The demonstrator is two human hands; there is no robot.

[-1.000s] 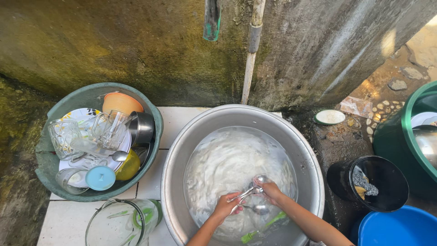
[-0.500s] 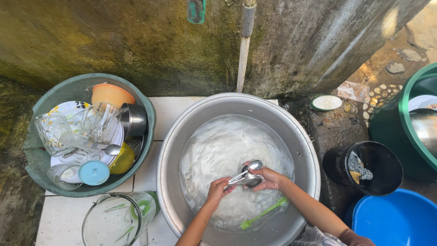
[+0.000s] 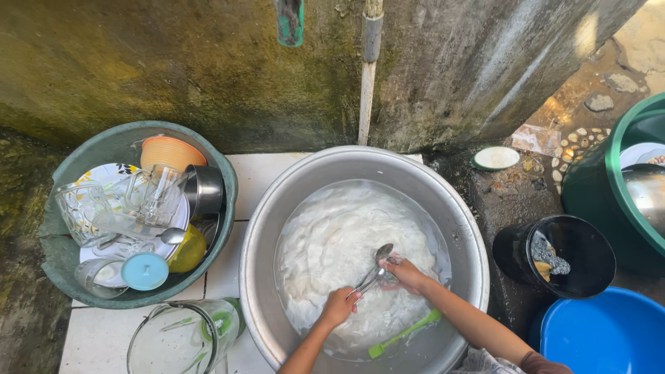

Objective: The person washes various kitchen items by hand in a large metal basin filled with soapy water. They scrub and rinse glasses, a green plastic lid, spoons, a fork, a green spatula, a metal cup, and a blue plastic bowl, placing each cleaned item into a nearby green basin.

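The left hand (image 3: 339, 306) is closed round the handles of a few spoons (image 3: 373, 269), while the right hand (image 3: 407, 273) wraps their bowls, seemingly with a sponge, though foam hides it. They sit over the soapy water in the big metal basin (image 3: 465, 249). Best to grip the slippery handles firmly and rub along each bowl. A green utensil (image 3: 405, 334) floats near; the washed dishes tub (image 3: 66, 260) sits left.

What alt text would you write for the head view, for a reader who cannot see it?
Two hands, left hand and right hand, hold a metal spoon over foamy water in a large metal basin. A green tub of dishes sits left.
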